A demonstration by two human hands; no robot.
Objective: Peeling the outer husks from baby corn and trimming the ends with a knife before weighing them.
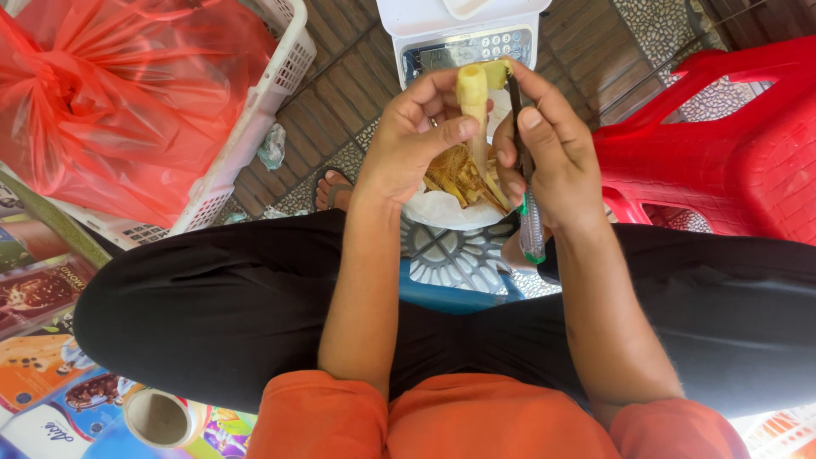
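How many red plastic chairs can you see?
1: a red plastic chair on the right, beside the right hand holding a peeler. Others may lie outside the view.

Colourful printed packages [42,340] at lower left, red plastic bag [119,93] in white basket [280,68], perhaps a scale's grey screen [442,56] at top

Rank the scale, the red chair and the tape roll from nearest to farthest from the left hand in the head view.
From the left hand:
1. Scale, just above the hand, at the top edge.
2. Red chair, off to the right, beyond the right hand.
3. Tape roll, far down at bottom left.
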